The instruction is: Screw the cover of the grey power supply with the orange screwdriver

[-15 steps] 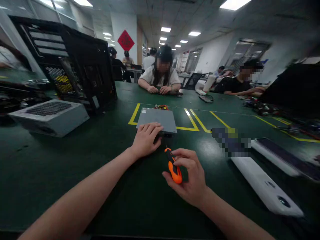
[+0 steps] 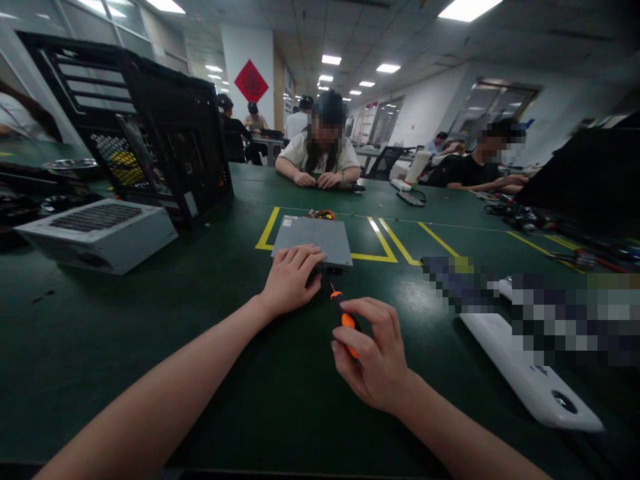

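Observation:
A flat grey power supply unit (image 2: 320, 237) lies on the green table, with a bundle of coloured wires (image 2: 321, 215) behind it. My left hand (image 2: 294, 275) holds it at the near left corner, fingers over the top and thumb down by the front side. An orange and black screwdriver (image 2: 347, 321) is pinched in my right hand (image 2: 374, 353), thumb and fingers around the handle. Its thin shaft points away from me toward the front side of the unit. Whether the tip touches the unit, I cannot tell.
To the left stand a black computer case (image 2: 150, 127) and a second, light grey power supply (image 2: 100, 233). White devices (image 2: 530, 373) lie at the right, partly pixelated. Yellow tape (image 2: 375, 257) marks the table. Across it sits a person (image 2: 320, 153).
The fingers of my right hand have closed further round the screwdriver handle, covering more of it. My left hand and the power supply unit have stayed in place.

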